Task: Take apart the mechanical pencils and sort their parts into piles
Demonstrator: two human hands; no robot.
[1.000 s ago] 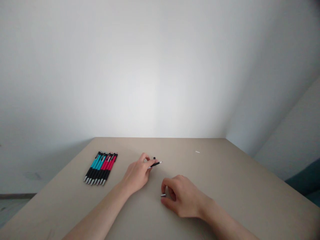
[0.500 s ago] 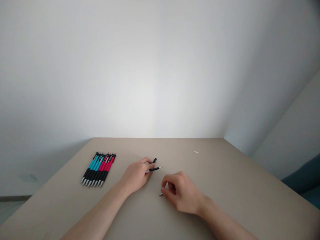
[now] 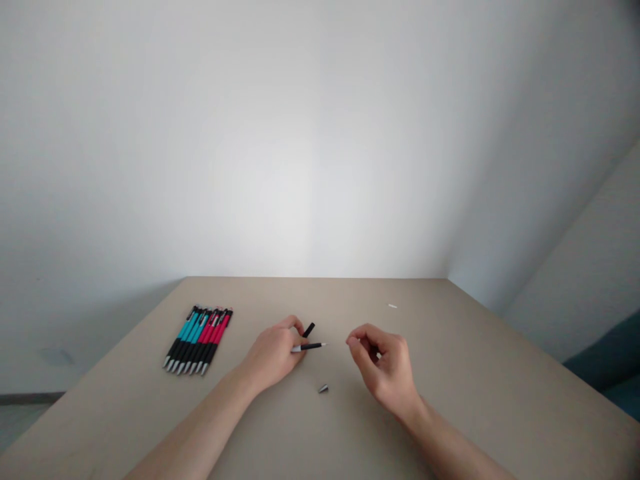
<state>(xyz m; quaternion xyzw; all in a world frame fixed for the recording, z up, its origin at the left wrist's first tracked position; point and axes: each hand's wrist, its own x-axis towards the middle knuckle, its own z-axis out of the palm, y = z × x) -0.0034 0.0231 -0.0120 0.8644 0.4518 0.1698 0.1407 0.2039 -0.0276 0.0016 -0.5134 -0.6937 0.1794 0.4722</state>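
A thin black pen refill (image 3: 311, 346) with a pale tip sticks out toward the right from the left hand (image 3: 274, 353), whose fingers pinch it; a short black pen piece (image 3: 309, 329) rises just behind those fingers. The right hand (image 3: 385, 367) hovers near, thumb and forefinger pressed together, whether on anything I cannot tell. A small grey pen tip (image 3: 323, 389) lies on the desk (image 3: 475, 373) between the hands, nearer the front edge. A row of teal and red pens (image 3: 198, 339) lies toward the left edge.
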